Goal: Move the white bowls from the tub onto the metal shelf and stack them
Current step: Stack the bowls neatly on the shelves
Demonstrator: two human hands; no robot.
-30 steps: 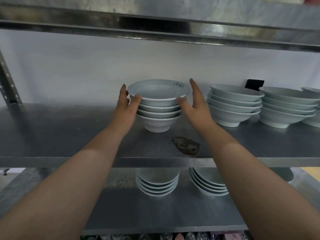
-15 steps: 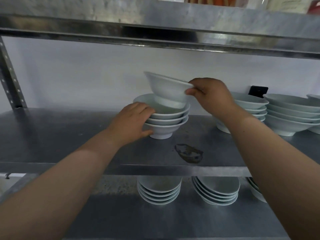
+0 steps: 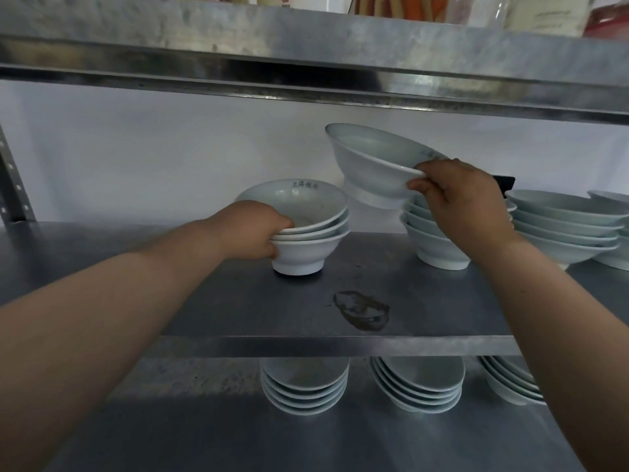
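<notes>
Right hand (image 3: 466,202) raised, fingers pinching the rim of a tilted white bowl (image 3: 371,165) in the air above the neighbouring stack (image 3: 432,240); left hand (image 3: 253,229) extended, gripping the rim of the three-bowl stack (image 3: 306,229) on the metal shelf (image 3: 238,301); hands well apart.

1. View: one head-worn wide-angle camera.
2. Position: in front of the metal shelf (image 3: 238,301), at a height between its middle tier and upper tier (image 3: 306,46).
3. Facing: forward and slightly down. The white wall (image 3: 153,158) is at centre and the lower tier (image 3: 204,437) along the bottom.
4. Range: near, within reach. Arms enter from the lower corners, with the left hand (image 3: 248,229) on the bowl stack (image 3: 306,233) and the right hand (image 3: 466,206) on a lifted bowl (image 3: 371,168), both at mid-frame.
</notes>
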